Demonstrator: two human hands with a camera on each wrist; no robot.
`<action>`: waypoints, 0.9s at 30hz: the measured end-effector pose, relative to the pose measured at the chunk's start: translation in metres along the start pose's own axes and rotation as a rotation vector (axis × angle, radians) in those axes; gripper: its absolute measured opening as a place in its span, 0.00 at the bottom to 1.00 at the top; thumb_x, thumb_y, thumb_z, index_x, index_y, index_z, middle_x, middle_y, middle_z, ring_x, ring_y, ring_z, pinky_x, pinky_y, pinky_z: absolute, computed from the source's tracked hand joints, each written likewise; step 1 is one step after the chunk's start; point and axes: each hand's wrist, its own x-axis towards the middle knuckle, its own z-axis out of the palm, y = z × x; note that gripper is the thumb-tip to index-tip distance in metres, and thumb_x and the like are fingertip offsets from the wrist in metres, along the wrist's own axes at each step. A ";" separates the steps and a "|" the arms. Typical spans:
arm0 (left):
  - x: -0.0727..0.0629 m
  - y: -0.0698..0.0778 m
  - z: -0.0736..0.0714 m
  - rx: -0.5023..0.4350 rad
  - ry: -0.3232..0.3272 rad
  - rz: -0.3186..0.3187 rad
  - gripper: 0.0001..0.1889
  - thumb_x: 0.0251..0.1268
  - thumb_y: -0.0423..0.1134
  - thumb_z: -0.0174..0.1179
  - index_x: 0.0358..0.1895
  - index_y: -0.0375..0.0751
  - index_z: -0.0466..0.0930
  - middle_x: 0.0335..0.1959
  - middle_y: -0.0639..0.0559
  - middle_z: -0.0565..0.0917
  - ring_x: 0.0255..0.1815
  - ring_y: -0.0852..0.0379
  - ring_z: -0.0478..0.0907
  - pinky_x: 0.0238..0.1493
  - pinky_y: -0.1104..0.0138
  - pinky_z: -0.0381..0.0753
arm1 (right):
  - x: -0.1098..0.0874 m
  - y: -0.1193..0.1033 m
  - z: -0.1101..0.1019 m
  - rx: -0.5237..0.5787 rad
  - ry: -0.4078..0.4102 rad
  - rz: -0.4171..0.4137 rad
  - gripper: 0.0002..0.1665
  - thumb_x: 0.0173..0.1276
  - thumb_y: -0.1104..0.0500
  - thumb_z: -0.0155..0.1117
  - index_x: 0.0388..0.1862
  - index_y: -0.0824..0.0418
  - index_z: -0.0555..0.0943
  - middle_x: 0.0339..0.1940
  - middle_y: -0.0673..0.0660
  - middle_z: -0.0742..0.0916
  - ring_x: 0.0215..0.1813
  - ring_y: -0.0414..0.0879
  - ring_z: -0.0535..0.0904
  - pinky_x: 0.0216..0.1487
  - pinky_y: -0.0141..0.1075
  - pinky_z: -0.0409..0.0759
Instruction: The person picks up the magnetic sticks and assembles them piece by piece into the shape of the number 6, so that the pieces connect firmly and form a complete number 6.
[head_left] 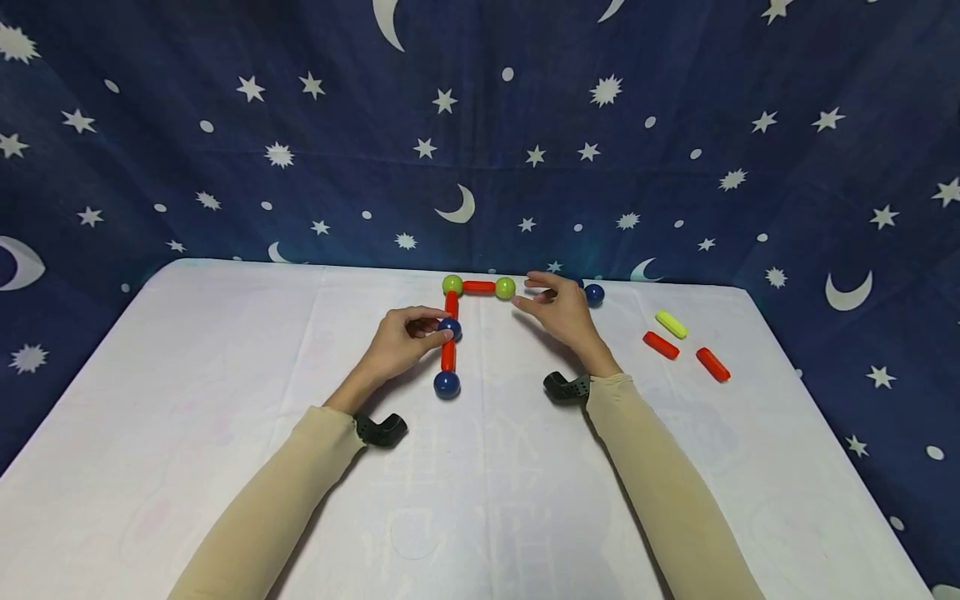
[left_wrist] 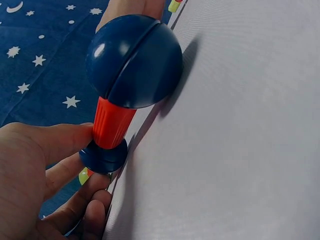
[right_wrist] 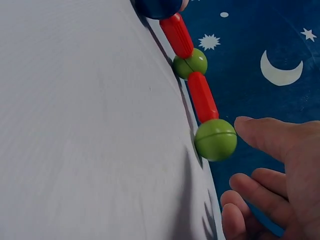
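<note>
Magnetic-looking balls and rods form an L-shaped chain on the white table. My left hand (head_left: 401, 343) pinches the middle blue ball (head_left: 452, 328) between thumb and fingers. From it one red rod (head_left: 447, 357) runs toward me to another blue ball (head_left: 447, 385), large in the left wrist view. A second red rod (head_left: 452, 303) leads away to a green corner ball (head_left: 453, 285). Rightward from there, a further red rod (head_left: 479, 287) ends in a green ball (right_wrist: 216, 140). Beside that end ball, my right hand (head_left: 562, 312) has its fingers spread and holds nothing; its thumb is very close, contact unclear.
Behind the right hand lies a blue ball (head_left: 595, 295), with another mostly hidden beside it. Farther right are a yellow-green rod (head_left: 671, 324) and two red rods, one nearer (head_left: 712, 365). A dark starry cloth (head_left: 480, 150) hangs behind the table's far edge.
</note>
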 end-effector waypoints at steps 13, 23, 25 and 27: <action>0.000 0.001 -0.001 0.000 -0.004 -0.019 0.17 0.65 0.36 0.70 0.54 0.34 0.86 0.45 0.41 0.85 0.42 0.48 0.80 0.47 0.62 0.79 | -0.025 0.005 -0.036 -0.025 0.030 -0.090 0.29 0.64 0.58 0.75 0.62 0.66 0.82 0.51 0.63 0.88 0.45 0.54 0.84 0.47 0.38 0.78; -0.001 0.000 -0.001 -0.003 -0.003 -0.018 0.17 0.64 0.37 0.70 0.54 0.34 0.86 0.44 0.41 0.84 0.41 0.49 0.78 0.45 0.63 0.78 | -0.050 0.022 -0.072 -0.073 0.105 -0.133 0.25 0.63 0.60 0.76 0.59 0.66 0.84 0.48 0.63 0.89 0.45 0.54 0.82 0.42 0.29 0.75; -0.001 0.001 -0.001 -0.002 -0.004 -0.022 0.17 0.64 0.36 0.71 0.55 0.35 0.86 0.44 0.42 0.84 0.41 0.48 0.78 0.45 0.63 0.78 | -0.054 0.027 -0.080 -0.096 0.118 -0.136 0.25 0.64 0.61 0.76 0.59 0.66 0.84 0.48 0.64 0.89 0.45 0.53 0.82 0.42 0.27 0.75; -0.001 0.001 -0.001 0.000 -0.003 -0.022 0.17 0.64 0.36 0.71 0.55 0.35 0.86 0.44 0.41 0.84 0.41 0.48 0.78 0.45 0.63 0.78 | -0.058 0.031 -0.087 -0.120 0.132 -0.134 0.24 0.64 0.60 0.75 0.59 0.65 0.84 0.48 0.64 0.89 0.45 0.53 0.82 0.42 0.27 0.76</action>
